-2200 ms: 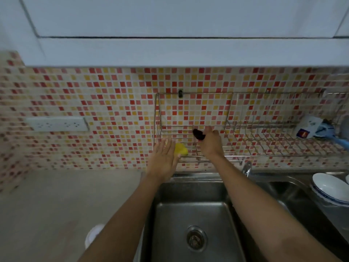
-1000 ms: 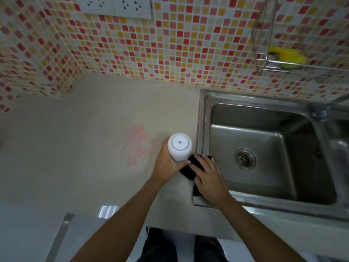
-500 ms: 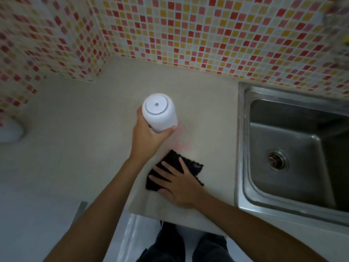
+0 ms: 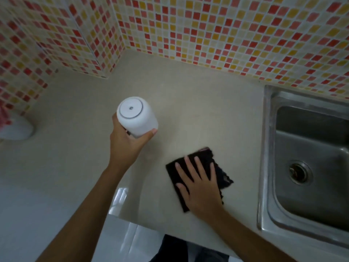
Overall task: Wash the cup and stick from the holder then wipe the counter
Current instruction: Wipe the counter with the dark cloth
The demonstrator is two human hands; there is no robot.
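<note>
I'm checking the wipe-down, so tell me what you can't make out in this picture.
- Head view, counter under the black cloth: hidden by the cloth and the flat right hand.
- White container: its base hidden by the gripping left hand.
- Sink: cut off by the right edge.
- White object at far left: cut off and blurred, unidentifiable.
</note>
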